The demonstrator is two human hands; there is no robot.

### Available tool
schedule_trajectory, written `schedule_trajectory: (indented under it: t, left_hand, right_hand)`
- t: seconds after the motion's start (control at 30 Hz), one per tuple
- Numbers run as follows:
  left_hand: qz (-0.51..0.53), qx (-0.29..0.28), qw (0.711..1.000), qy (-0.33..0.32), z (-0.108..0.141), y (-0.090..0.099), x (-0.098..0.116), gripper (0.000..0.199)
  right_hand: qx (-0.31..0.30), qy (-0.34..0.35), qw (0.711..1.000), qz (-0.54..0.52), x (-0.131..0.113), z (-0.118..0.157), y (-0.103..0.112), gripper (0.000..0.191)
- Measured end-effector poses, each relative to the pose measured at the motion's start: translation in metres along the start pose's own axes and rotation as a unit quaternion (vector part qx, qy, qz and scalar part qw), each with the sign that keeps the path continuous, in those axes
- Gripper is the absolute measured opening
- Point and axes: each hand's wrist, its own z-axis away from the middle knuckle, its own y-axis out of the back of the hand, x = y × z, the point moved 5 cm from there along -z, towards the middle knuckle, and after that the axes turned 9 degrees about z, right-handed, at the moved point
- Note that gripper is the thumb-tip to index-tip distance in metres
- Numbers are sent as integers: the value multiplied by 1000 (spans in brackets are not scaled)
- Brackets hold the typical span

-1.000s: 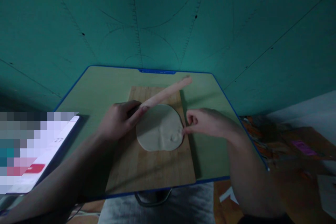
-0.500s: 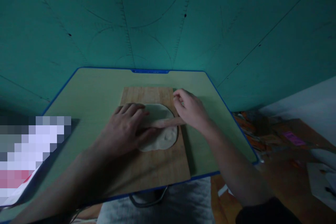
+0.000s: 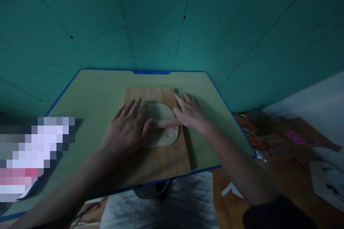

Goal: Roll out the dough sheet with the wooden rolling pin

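A flat, pale round of dough [image 3: 161, 140] lies on a wooden board [image 3: 161, 164]. Across the dough runs a wooden rolling pin [image 3: 167, 123]. My left hand [image 3: 127, 127] rests on the pin's left end, palm down with fingers spread, and hides the dough's left side. On the pin's right end, beside the board's right edge, my right hand [image 3: 191, 111] presses with its fingers stretched out.
The board sits on a pale table [image 3: 94, 89] with a blue rim. At the left lies a blurred-out white and pink item [image 3: 34, 157]. A green wall [image 3: 150, 14] stands behind. Cardboard and clutter [image 3: 292, 132] are on the floor at the right.
Both hands have opened out from curled to stretched fingers on the pin. The pin sits slightly higher in the picture, and the whole view has shifted a little.
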Motion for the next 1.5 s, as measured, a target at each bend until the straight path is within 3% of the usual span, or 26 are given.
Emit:
schedule_trajectory:
  t: [0.13,0.4,0.67,0.9,1.03,1.2,1.3,1.4,1.5]
  left_hand:
    - [-19,-10,1000,2,8,1,8,59]
    - [-49,9,999,0,32,-1,23,62]
    - [-94,53,989,-100,70,0,46,69]
    - [-98,61,985,-125,102,5,64,79]
    - [-83,46,986,-135,88,7,52,70]
    - [-95,-6,988,-121,38,0,21,63]
    - [-104,-35,989,-96,17,-2,7,60]
    - [-101,-33,989,-100,19,-2,9,55]
    - [-93,2,990,-111,42,1,22,55]
  right_hand:
    - [-7,-8,1000,13,-1,14,2,64]
    - [51,23,997,55,-11,43,8,60]
    - [103,67,991,57,-18,85,2,56]
    - [127,122,983,51,-20,130,-12,61]
    - [102,123,986,51,-15,108,-7,61]
    - [82,75,993,33,-8,45,2,60]
    - [84,37,996,8,-6,21,4,59]
    - [95,23,995,1,-7,23,5,56]
    - [122,34,992,21,-13,51,4,51]
